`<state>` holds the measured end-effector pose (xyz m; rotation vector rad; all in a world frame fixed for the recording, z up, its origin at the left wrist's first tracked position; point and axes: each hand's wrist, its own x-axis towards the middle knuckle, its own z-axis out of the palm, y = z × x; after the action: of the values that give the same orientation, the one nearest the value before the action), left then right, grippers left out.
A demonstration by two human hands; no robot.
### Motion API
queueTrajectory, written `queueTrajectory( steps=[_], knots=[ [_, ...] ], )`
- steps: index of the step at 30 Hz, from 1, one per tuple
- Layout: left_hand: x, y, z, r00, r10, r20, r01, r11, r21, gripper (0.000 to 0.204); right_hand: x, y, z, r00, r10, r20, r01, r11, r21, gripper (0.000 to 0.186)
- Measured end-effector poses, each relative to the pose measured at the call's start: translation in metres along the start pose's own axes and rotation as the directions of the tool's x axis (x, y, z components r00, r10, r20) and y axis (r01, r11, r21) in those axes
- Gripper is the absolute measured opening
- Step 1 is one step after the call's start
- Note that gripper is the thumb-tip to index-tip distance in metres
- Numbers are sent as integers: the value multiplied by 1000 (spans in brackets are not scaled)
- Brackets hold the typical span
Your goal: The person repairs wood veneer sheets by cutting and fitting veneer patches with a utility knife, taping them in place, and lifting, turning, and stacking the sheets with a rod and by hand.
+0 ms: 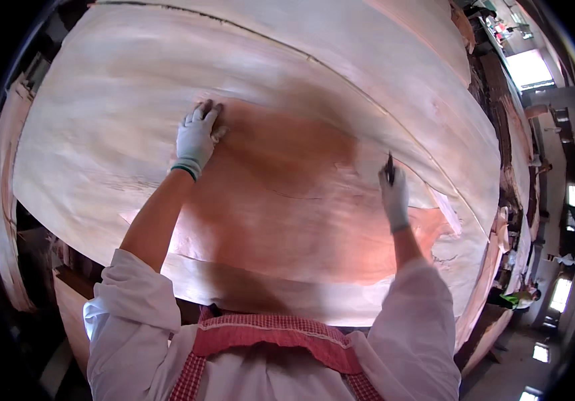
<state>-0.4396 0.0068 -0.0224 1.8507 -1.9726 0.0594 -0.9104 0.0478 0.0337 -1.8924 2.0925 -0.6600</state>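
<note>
A broad pale sheet of wood veneer [94,127] spreads out before me, with a reddish-brown veneer piece [281,230] lying over its middle. Near the upper left corner of that piece, my left hand [196,140], in a white glove with a green-edged cuff, rests with fingers stretched out on the wood. My right hand [396,197], also gloved, is closed around a slim dark knife-like tool [390,168] whose tip points away from me, by the reddish piece's right side. Motion blurs this hand, and the tool's exact kind is unclear.
A long narrow raised edge [311,59] curves across the far side and down the right. A loose pale strip [446,210] lies right of my right hand. More veneer stacks [511,127] stand at the right, and a person in green [518,299] is farther off.
</note>
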Motion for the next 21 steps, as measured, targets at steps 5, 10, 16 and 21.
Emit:
queueTrajectory(
  steps=[5,10,16,21],
  knots=[
    [0,53,6,984,113,139,-141,966,216,17,101,47,27,985,-93,145,99,995,-33,46],
    [-24,73,-3,985,51,167,-96,958,271,17,83,11,25,979,-49,197,101,959,-265,30],
    [-28,82,-9,971,-14,237,-58,953,297,23,-8,-35,-42,996,-60,-63,39,956,-291,20],
    [-28,84,-11,952,-70,297,-13,963,270,31,3,-3,-42,989,-127,-81,128,992,4,25]
  ],
)
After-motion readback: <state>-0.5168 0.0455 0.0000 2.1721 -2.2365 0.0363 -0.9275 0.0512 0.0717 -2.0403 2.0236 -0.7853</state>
